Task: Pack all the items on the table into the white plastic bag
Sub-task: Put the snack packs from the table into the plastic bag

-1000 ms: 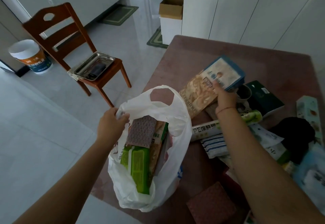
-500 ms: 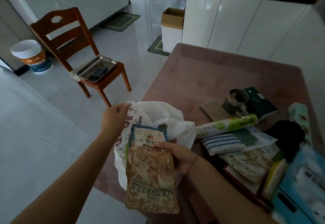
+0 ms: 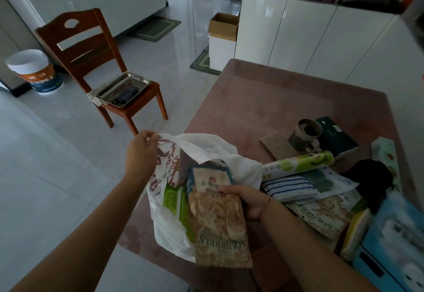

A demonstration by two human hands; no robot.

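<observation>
A white plastic bag point(image 3: 206, 151) hangs at the table's near left corner. My left hand point(image 3: 141, 151) pinches its left handle and holds it open. My right hand point(image 3: 249, 198) grips a tan snack pouch point(image 3: 219, 225) marked SQUIRRELS, with a smaller blue-edged packet point(image 3: 210, 178) against its top, over the bag's mouth. A green pack point(image 3: 175, 202) shows inside the bag. On the table point(image 3: 275, 99) lie a cling-film roll point(image 3: 298, 164), a striped cloth point(image 3: 290, 187), a second snack pouch point(image 3: 325, 213), a brown scouring pad point(image 3: 278, 146), a tape roll point(image 3: 307, 134) and a dark green box point(image 3: 337, 137).
A black cloth point(image 3: 369, 177), a yellow sponge point(image 3: 356, 231), a light blue pack point(image 3: 394, 246) and a pale carton point(image 3: 385, 154) crowd the table's right side. A wooden chair point(image 3: 91, 62) with a metal tray point(image 3: 124, 88) stands left. A bucket point(image 3: 34, 71) and cardboard box point(image 3: 223, 25) stand on the floor.
My right hand has carried the snack pouch and blue-edged packet from the table's middle down to the bag's mouth. My left hand has kept hold of the bag's handle.
</observation>
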